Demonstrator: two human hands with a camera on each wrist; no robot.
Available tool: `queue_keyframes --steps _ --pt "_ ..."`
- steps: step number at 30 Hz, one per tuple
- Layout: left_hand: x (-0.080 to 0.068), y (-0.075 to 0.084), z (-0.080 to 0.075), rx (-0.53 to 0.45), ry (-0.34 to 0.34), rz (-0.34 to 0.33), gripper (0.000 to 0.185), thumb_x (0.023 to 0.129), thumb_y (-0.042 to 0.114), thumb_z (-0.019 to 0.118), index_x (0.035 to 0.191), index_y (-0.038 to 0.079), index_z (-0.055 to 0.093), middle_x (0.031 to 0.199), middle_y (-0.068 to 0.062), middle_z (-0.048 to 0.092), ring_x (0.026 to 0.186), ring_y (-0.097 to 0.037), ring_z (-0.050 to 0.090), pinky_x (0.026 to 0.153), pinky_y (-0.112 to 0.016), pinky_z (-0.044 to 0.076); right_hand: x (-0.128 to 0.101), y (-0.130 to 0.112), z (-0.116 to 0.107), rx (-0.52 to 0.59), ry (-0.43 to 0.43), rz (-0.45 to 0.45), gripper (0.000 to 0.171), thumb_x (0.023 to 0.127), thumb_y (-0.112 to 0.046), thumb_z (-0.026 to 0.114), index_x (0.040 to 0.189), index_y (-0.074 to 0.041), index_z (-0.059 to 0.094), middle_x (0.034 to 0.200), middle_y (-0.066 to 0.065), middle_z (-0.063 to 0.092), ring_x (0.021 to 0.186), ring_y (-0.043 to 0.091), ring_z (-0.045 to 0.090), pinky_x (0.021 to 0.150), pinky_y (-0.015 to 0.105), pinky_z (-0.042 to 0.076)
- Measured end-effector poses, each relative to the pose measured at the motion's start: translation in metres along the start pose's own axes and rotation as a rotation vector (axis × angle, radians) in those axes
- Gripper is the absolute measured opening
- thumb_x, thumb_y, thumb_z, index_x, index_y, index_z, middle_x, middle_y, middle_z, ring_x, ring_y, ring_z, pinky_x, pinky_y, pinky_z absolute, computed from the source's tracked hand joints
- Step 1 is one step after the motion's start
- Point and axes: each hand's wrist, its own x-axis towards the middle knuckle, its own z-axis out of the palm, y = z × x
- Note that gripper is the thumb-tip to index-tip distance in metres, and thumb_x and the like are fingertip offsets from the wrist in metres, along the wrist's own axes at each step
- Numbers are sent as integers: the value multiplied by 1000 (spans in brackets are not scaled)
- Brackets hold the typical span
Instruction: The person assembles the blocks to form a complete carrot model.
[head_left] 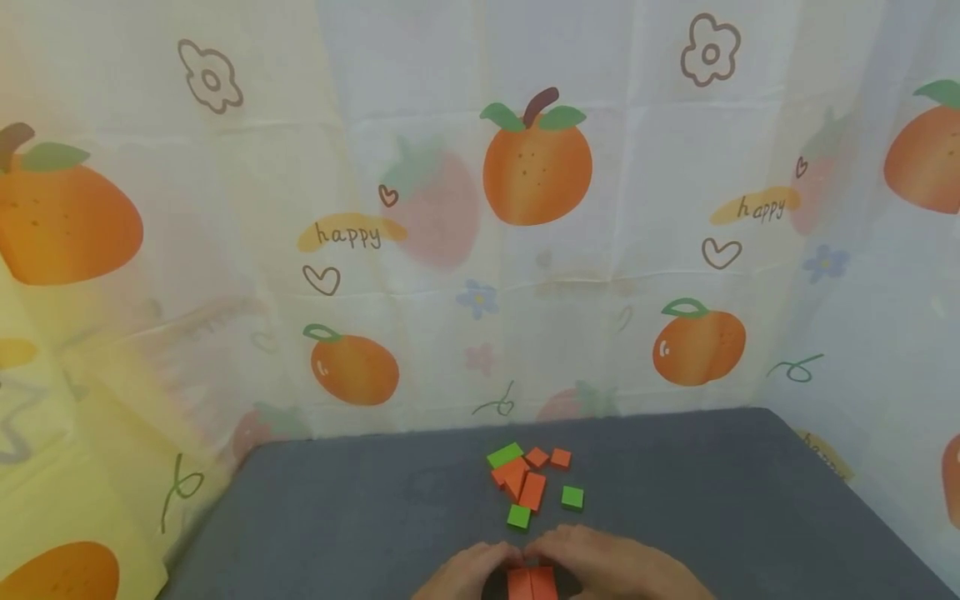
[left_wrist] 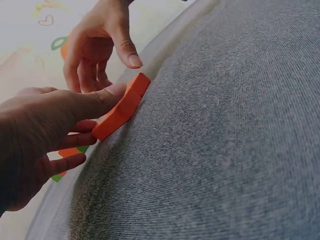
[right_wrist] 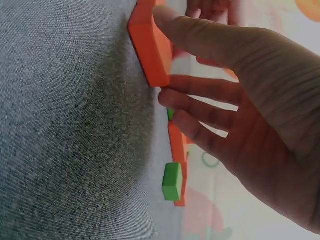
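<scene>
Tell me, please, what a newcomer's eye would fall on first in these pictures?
Probably the two hands at the near edge of the grey table: the left hand and right hand touch a pair of orange blocks lying side by side. Just beyond sits a small heap of orange and green blocks, before a backdrop printed with oranges.

Head view: both hands, left hand (head_left: 468, 573) and right hand (head_left: 600, 567), run off the bottom edge, and so do the orange blocks (head_left: 532, 583) between them. Fingers cover the blocks' far ends. In the pile (head_left: 525, 482), overlapping pieces hide each other's outlines.
</scene>
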Motion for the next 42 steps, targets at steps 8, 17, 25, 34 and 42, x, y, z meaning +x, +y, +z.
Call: queue_keyframes --steps 8,17,25,34,42 --pt "3 -1 -1 53 -8 5 31 84 36 65 107 17 58 98 14 58 88 2 52 68 -20 47 -6 -4 3 -15 31 -64 48 89 -34 59 133 -23 44 122 -7 53 106 6 52 83 25 47" --pt "4 -3 -3 42 -44 -22 34 85 38 63 111 17 59 105 14 57 97 -1 52 74 -23 48 -2 0 -2 -24 -26 -16 45 89 -36 57 131 -23 46 119 -9 54 103 3 52 81 23 47" --pt "-3 -12 -2 293 -29 374 41 97 34 44 126 5 49 125 -8 52 115 -16 49 90 -26 45 2 1 -25 -361 -1 -13 49 87 -42 57 130 -22 46 123 -8 51 109 7 51 82 23 47" --pt "-10 -21 15 364 9 366 40 98 33 41 136 18 41 130 0 49 111 -7 52 83 -20 46 22 17 -47 -679 148 80 38 90 -27 59 125 -14 55 126 4 51 115 18 49 89 40 46" --pt "-10 -14 20 393 49 344 33 97 34 43 129 28 46 125 11 51 113 -2 48 85 -23 45 28 31 -43 -699 90 241 25 88 -30 61 112 -24 59 134 8 43 120 29 42 87 55 42"
